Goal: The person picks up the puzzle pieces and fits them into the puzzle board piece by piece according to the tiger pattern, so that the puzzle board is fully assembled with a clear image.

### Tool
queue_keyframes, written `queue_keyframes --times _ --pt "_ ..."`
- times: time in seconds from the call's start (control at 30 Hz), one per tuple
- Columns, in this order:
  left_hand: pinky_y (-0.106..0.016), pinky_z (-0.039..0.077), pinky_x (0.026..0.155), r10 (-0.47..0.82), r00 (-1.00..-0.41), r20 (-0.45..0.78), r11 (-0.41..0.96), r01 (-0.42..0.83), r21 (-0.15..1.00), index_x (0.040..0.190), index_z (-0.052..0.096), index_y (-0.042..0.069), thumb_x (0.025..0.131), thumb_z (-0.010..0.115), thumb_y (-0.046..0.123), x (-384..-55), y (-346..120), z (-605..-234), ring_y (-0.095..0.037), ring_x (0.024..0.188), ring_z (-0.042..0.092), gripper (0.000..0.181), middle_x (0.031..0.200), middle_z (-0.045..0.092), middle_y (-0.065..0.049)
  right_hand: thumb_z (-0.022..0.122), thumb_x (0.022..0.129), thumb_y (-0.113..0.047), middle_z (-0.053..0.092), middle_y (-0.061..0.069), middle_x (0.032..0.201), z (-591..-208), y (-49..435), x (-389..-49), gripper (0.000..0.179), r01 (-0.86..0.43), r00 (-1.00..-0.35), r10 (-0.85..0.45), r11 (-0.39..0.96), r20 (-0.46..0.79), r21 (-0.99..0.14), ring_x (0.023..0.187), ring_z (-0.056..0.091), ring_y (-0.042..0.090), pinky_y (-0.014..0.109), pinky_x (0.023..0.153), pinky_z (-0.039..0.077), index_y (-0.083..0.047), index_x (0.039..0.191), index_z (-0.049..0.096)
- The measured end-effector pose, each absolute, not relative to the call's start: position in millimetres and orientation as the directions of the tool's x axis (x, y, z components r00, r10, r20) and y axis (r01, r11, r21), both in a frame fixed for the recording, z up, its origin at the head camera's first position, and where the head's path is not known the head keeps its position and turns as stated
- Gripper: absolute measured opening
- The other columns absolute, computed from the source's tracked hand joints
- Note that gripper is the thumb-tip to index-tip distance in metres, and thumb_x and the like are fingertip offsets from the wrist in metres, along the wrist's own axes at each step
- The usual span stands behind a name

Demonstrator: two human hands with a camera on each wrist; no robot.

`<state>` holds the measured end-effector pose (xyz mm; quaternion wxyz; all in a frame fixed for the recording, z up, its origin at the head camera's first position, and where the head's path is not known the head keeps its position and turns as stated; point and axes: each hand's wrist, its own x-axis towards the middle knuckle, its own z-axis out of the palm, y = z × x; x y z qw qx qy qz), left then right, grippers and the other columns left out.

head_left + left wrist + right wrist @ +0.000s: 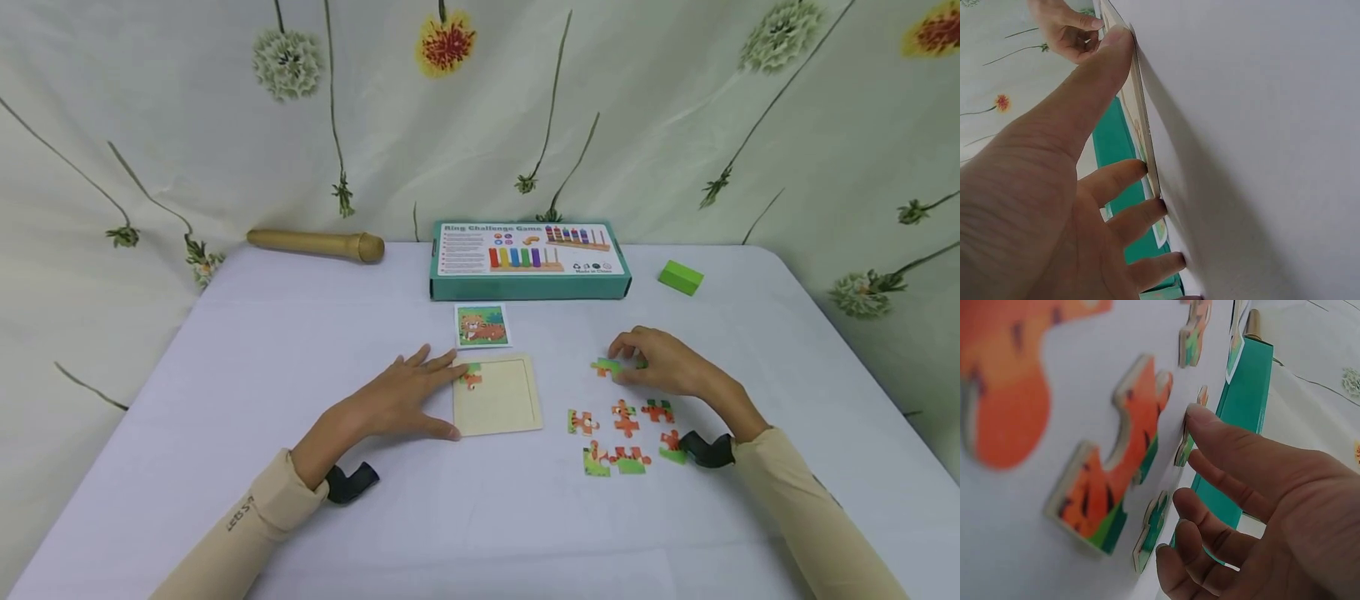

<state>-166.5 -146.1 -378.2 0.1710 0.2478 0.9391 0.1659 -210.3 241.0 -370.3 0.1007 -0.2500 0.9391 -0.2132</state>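
Observation:
My left hand (401, 396) lies with fingers spread at the left side of a square wooden puzzle board (498, 408). Its thumb and index finger touch the board's edge in the left wrist view. One puzzle piece sits in the board's upper left corner, the index fingertip beside it. To the right, my right hand (663, 362) pinches a green and orange puzzle piece (602, 367) between thumb and index finger, low over the table. A mostly green piece (1150, 531) lies under the curled fingers. Several orange tiger-striped pieces (625, 418) lie loose nearer me.
A small tiger picture card (482, 325) lies just beyond the board. Behind it stands a teal Ring Challenge Game box (531, 287). A green block (681, 277) is at the back right, a wooden stick (315, 244) with a rounded end at the back left.

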Motion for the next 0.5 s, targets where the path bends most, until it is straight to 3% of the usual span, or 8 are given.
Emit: queue_keyframes --times 0.5 --pt "-0.060 0.008 0.115 0.512 -0.823 -0.246 0.828 0.396 0.398 0.151 0.032 0.024 0.072 0.075 0.058 -165.4 -145.1 -376.3 -0.037 0.147 0.004 0.096 0.160 0.019 -0.001 0.074 0.083 -0.010 0.059 0.004 0.096 -375.9 238.9 -212.7 0.023 -0.411 -0.859 -0.507 0.768 -0.074 -0.492 0.086 0.053 0.020 0.035 0.077 0.047 -0.006 0.101 0.061"
